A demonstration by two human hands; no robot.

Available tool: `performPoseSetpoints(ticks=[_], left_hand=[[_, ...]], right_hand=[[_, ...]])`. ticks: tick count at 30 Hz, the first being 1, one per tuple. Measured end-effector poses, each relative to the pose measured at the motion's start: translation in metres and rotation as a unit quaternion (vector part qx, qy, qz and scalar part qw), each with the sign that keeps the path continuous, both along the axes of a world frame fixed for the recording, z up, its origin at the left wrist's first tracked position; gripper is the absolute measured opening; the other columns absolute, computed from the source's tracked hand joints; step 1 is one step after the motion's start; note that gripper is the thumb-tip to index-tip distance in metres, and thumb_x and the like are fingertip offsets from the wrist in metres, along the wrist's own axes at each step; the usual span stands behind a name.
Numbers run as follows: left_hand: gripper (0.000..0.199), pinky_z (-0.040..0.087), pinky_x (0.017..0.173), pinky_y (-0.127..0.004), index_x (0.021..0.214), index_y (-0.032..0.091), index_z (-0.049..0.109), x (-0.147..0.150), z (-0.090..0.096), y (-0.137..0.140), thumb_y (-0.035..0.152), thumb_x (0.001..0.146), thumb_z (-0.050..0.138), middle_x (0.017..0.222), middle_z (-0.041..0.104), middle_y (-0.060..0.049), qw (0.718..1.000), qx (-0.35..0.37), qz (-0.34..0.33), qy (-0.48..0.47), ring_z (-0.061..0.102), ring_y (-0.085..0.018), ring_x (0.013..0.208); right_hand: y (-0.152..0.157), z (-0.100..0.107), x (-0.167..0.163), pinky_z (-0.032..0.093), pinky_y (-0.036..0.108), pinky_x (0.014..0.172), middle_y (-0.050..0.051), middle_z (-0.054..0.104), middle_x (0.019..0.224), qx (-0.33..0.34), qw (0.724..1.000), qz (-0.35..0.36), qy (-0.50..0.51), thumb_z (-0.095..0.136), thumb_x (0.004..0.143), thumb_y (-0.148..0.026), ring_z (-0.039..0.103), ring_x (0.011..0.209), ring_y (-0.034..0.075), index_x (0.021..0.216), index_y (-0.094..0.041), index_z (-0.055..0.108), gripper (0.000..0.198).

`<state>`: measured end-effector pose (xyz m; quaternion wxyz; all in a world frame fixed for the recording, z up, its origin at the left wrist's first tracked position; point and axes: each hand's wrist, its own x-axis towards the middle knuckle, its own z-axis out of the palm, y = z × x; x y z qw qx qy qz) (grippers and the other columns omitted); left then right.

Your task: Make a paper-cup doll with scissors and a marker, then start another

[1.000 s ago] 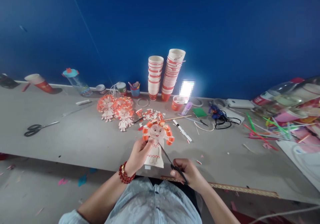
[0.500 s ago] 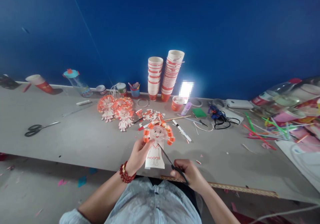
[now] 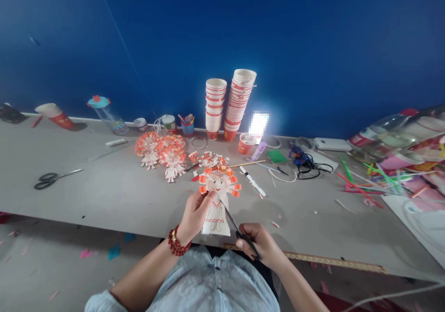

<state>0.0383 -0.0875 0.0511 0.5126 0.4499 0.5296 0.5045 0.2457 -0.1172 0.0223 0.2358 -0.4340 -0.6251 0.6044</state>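
My left hand (image 3: 195, 214) pinches a paper doll (image 3: 215, 210) at its left side, near the neck. The doll has a drawn face, curled orange paper hair and a dress outlined in red on white paper. In my right hand (image 3: 260, 243) are black-handled scissors (image 3: 233, 219), fingers around the handles. Their blades reach up and left to the paper at the doll's neck and shoulder. Beyond my left hand lies a cluster of similar finished-looking paper dolls (image 3: 172, 163) with orange hair.
Two tall stacks of paper cups (image 3: 239, 103) stand by the blue wall. Paper scraps (image 3: 210, 159), a marker (image 3: 253, 182) and a glue stick (image 3: 258, 151) lie ahead. Another pair of scissors (image 3: 52, 178) rests at left. Bottles and coloured straws (image 3: 361, 191) crowd the right.
The paper doll has tilted slightly, its head shifting a little left. My right hand and the scissors have moved slightly left, the blades still at the doll's neck.
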Motion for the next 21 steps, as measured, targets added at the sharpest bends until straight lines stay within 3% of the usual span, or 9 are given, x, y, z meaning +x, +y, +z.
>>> performPoseSetpoints(ticks=[5,11,17,21], left_hand=[[0.041,0.023,0.047,-0.022,0.062,0.018,0.044,0.001,0.0,-0.002,0.05,0.085,0.056,0.055,0.03,0.006,1.0,0.008,0.002,0.008,0.028,-0.008,0.05],[0.045,0.025,0.046,-0.023,0.06,0.018,0.048,0.002,-0.001,-0.004,0.055,0.083,0.057,0.051,0.033,0.005,1.0,0.001,0.013,-0.001,0.034,-0.009,0.049],[0.045,0.03,0.049,-0.022,0.059,0.018,0.048,0.006,-0.004,-0.004,0.055,0.084,0.057,0.051,0.038,0.004,0.999,0.02,0.028,-0.009,0.042,-0.011,0.055],[0.041,0.035,0.055,-0.023,0.065,0.018,0.05,0.008,-0.006,-0.006,0.052,0.087,0.054,0.055,0.04,0.003,0.999,0.035,0.039,-0.014,0.046,-0.013,0.061]], right_hand=[[0.001,-0.004,0.002,0.014,0.025,0.046,-0.007,0.026,0.051,0.051,0.998,-0.002,-0.032,0.055,0.075,-0.076,0.023,0.05,0.009,0.057,-0.022,0.034,0.061],[0.0,-0.006,0.0,0.015,0.025,0.048,-0.006,0.023,0.057,0.091,0.994,-0.017,-0.063,0.055,0.073,-0.078,0.022,0.054,0.01,0.056,-0.021,0.031,0.064],[-0.006,-0.003,-0.009,0.018,0.024,0.043,-0.007,0.034,0.043,-0.004,1.0,-0.026,-0.006,0.057,0.068,-0.081,0.03,0.042,0.008,0.057,-0.022,0.036,0.064],[-0.01,0.0,-0.015,0.022,0.023,0.044,-0.006,0.039,0.041,-0.025,0.998,-0.04,0.038,0.059,0.067,-0.08,0.034,0.04,0.008,0.057,-0.022,0.037,0.062]])
